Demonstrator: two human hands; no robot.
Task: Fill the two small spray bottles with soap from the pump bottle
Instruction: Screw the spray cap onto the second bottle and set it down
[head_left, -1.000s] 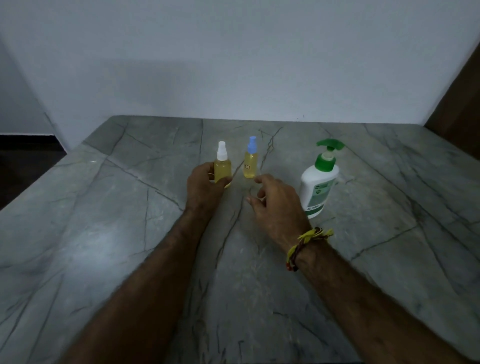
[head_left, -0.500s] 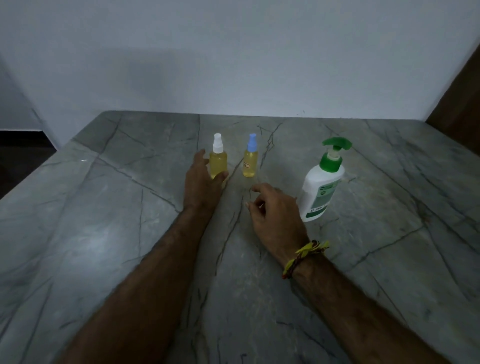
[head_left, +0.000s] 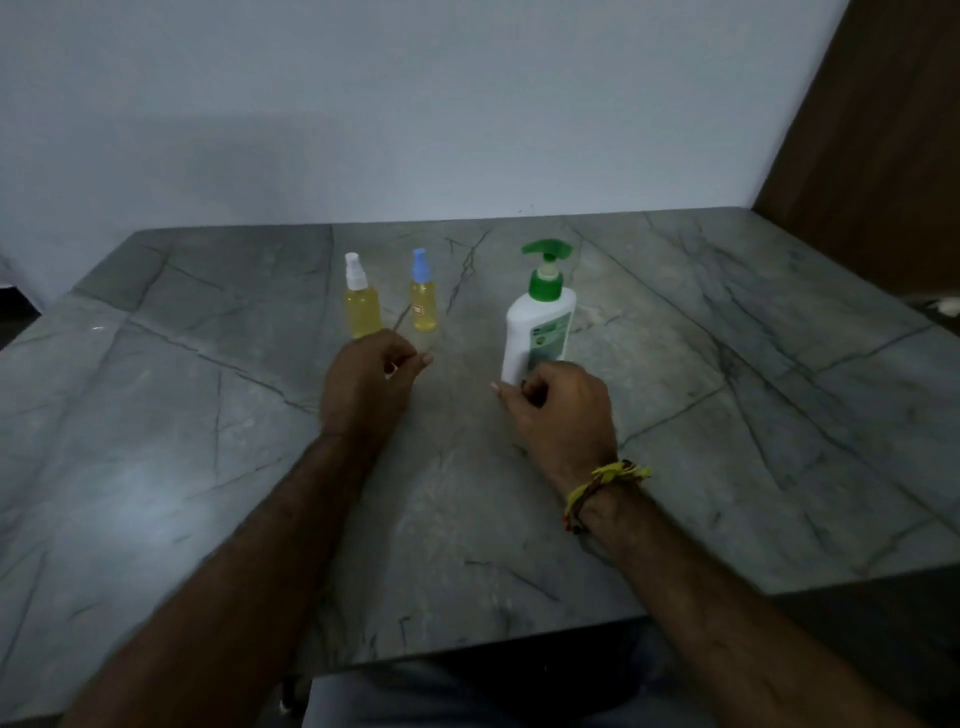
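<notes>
Left of centre in the frame, the white-capped spray bottle (head_left: 361, 298) stands upright on the grey marble table (head_left: 727, 364), long axis vertical, filled with yellow liquid. Just below it the left hand (head_left: 366, 387) is loosely curled, fingers drawn in and holding nothing, its knuckles hiding the bottle's base. Just to the right stands the blue-capped spray bottle (head_left: 423, 293), also upright and yellow. Further right, the white pump bottle (head_left: 540, 325) stands upright, its green spout pointing to the frame's left. The right hand (head_left: 563, 415), a yellow thread band (head_left: 605, 488) on its wrist, has curled fingers at the bottle's base; whether they grip it, I cannot tell.
</notes>
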